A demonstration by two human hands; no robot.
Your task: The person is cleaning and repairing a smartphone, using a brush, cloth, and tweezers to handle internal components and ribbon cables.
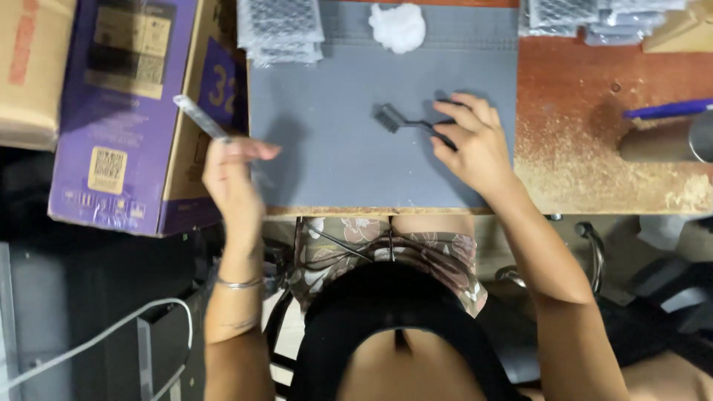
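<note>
My left hand hangs at the left edge of the grey mat, shut on a thin clear-wrapped strip that points up and left over a purple box. My right hand rests on the mat's right part, fingers closed over the handle of a small black brush. The brush's bristle head lies on the mat, pointing left.
A white cotton wad lies at the mat's far edge. Stacks of bubble-wrapped packs sit at the far left and far right. A purple cardboard box stands left. On the wooden desk lie a blue pen and a dark cylinder.
</note>
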